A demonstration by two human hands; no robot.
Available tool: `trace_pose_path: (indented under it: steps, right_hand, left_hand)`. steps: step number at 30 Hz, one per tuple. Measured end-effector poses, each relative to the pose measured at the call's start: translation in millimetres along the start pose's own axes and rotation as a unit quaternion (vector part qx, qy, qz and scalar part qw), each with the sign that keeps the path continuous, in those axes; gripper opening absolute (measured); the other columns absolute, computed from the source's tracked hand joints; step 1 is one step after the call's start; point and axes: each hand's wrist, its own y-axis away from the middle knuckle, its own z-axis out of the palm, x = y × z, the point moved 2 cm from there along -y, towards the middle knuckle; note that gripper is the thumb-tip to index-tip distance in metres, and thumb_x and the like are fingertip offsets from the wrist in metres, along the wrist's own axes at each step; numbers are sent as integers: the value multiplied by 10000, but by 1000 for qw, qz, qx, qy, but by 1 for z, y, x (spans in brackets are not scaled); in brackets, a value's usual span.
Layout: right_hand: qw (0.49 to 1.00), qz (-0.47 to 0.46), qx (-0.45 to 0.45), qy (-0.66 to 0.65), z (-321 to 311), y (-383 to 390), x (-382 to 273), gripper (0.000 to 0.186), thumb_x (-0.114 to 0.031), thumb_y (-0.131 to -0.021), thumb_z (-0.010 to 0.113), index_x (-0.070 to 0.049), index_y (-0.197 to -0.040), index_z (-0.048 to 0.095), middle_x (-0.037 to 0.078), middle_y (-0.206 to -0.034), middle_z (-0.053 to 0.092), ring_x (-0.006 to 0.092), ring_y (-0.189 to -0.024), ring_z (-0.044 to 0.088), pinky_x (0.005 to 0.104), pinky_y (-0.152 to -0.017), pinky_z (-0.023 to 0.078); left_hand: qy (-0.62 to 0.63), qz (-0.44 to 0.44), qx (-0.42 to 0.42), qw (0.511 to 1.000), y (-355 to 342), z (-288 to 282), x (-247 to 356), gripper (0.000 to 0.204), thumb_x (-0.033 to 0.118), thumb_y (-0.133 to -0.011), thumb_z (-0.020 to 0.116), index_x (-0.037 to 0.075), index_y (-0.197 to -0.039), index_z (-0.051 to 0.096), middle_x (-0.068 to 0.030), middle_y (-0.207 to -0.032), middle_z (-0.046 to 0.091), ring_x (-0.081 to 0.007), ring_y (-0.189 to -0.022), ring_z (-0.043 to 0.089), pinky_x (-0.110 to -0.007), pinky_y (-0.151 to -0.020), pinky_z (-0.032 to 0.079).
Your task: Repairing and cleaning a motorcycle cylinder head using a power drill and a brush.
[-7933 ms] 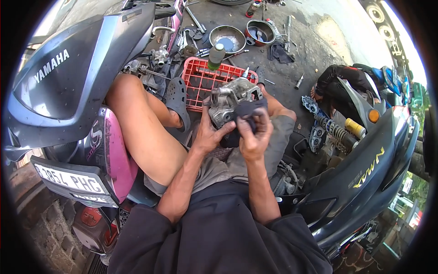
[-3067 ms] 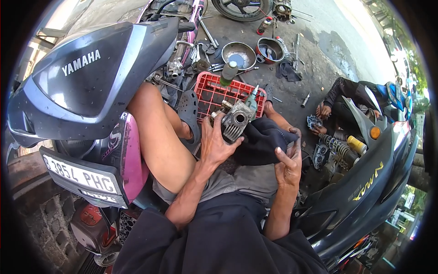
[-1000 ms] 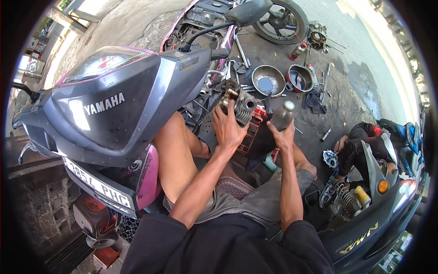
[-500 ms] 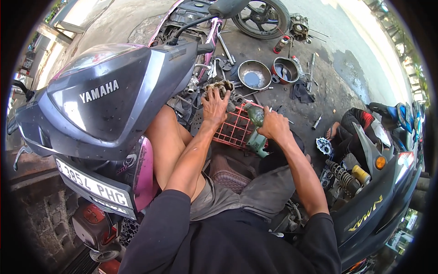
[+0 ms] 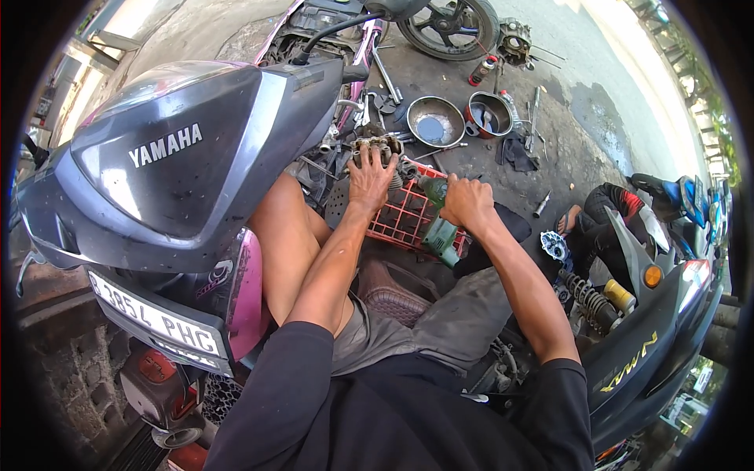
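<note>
My left hand (image 5: 371,182) is spread over a grimy metal engine part that looks like a cylinder head (image 5: 378,146), fingers curled on its near side. A coil spring shows beside that hand. In my right hand (image 5: 469,202) is a green power drill (image 5: 441,239), dirty toward its front, with its front end turned left toward the cylinder head. My fist hides the drill's middle, and I cannot make out whether its tip touches the part. Beneath both lies a red plastic crate (image 5: 390,224) with a grid bottom.
A grey scooter (image 5: 169,157) stands close on my left, a dark one (image 5: 656,337) on my right. Beyond my hands are a metal basin (image 5: 437,122), a pot (image 5: 488,115), wrenches, a spray can (image 5: 482,71) and a wheel (image 5: 448,31). A person's foot (image 5: 567,220) is at right.
My right hand has shifted slightly up and left with the drill, its wrist a little turned. The left hand stays on the cylinder head. The whole view has moved slightly.
</note>
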Motion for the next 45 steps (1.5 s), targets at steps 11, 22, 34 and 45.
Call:
trace_pose_path:
  steps: [11,22,34,45]
  right_hand:
    - [1000,-7,8,-25,10,-1,-3,443,-247,-709,657,20,-1056,590,224,-929,699,374,-881,698,457,-769,559]
    - [993,49,0,-109,17,15,2,600,-307,-716,719,-3,-1197,531,227,-1000,691,391,-945,682,483,-821,531]
    - [732,113,232,-630,70,-34,26,643,-285,-652,878,-2,-1156,597,154,-1088,682,257,-1019,651,379,-912,481]
    - [770,127,300,-549,122,-147,2,749,-317,-538,922,-24,-1158,620,150,-1177,609,318,-1117,584,423,-957,467]
  left_hand:
    - [-15,13,12,1000,3,12,0,788,161,-679,788,235,-1387,451,-194,-1421,389,-417,-1359,311,-587,-909,404]
    - [6,-9,-2,1000,12,10,-2,780,170,-662,798,228,-1366,468,-179,-1398,398,-402,-1326,346,-578,-898,404]
    - [255,-379,20,889,27,9,-18,906,312,-620,875,155,-1370,390,-219,-1224,412,-419,-1184,422,-562,-900,438]
    - [277,-464,-15,842,36,25,-22,973,304,-606,885,102,-1400,360,-269,-1248,405,-442,-1194,421,-504,-1007,389]
